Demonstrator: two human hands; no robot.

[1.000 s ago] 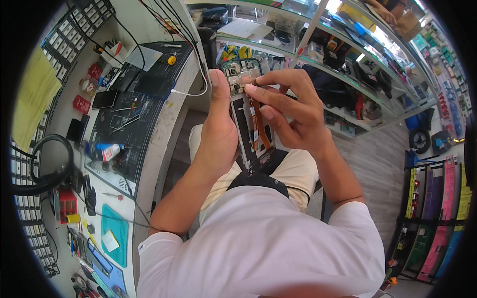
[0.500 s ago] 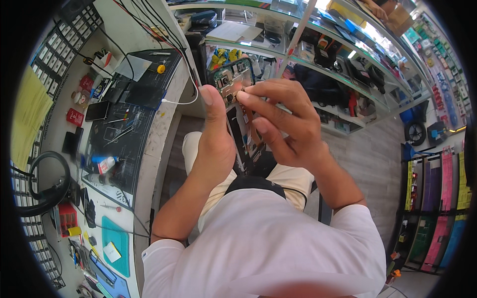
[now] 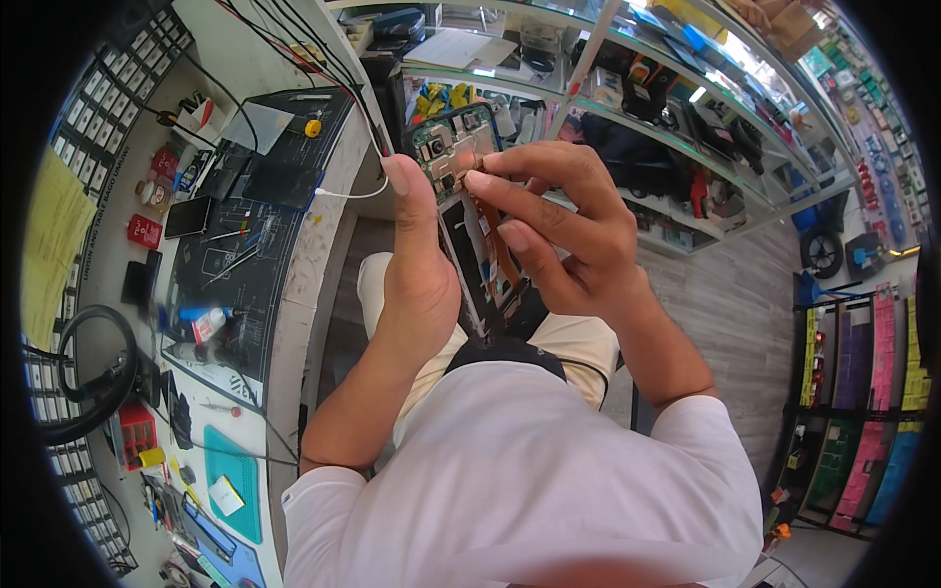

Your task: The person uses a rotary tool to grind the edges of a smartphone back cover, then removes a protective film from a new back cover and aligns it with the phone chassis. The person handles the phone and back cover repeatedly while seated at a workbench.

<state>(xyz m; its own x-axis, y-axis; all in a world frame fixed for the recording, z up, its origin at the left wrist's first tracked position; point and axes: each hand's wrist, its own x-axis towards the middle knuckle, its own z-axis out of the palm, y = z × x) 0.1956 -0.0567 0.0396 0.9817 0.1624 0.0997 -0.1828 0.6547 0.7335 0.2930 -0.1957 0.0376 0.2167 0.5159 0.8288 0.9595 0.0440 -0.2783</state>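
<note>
An opened phone [image 3: 438,167] stands tilted in front of me with its back off, baring a green circuit board, a camera module and metal shields. Below the board lies the dark hollow of its frame, with an orange-brown flex cable [image 3: 491,233] along the right side. My left hand [image 3: 421,265] wraps around the phone's left edge, thumb pointing up; its other fingers are hidden behind. My right hand [image 3: 578,230] has bent fingers, the index and middle tips together on the board near the cable's upper end. Whatever sits beneath those tips is too small to make out.
On my left is a workbench with a black mat [image 3: 230,260], tweezers, a white-and-blue bottle [image 3: 208,323], a teal pad [image 3: 232,470] and a ring lamp [image 3: 127,358]. Glass display shelves [image 3: 676,211] stand ahead. A rack of coloured panels [image 3: 867,412] is on the right.
The phone has turned slightly, so more of its inner frame and flex cable shows. The right fingertips stay on the same part of the board, and the left hand keeps its hold.
</note>
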